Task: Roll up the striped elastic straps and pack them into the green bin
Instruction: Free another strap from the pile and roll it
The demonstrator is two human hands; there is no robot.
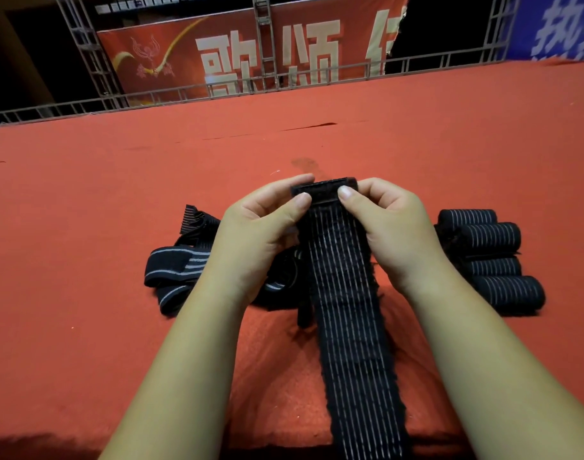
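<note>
A black elastic strap with thin white stripes point(350, 310) runs from my hands down toward the bottom edge of the view. Its far end is folded over into a short flat tab. My left hand point(250, 240) pinches the left side of that folded end between thumb and fingers. My right hand point(393, 227) pinches the right side the same way. Both hands hover above the red surface. No green bin is in view.
A tangled heap of loose striped straps point(181, 267) lies left of my hands on the red carpet point(84, 194). Several rolled straps point(493, 260) lie stacked at the right. A metal railing point(184, 94) and red banner point(250, 48) stand at the far edge.
</note>
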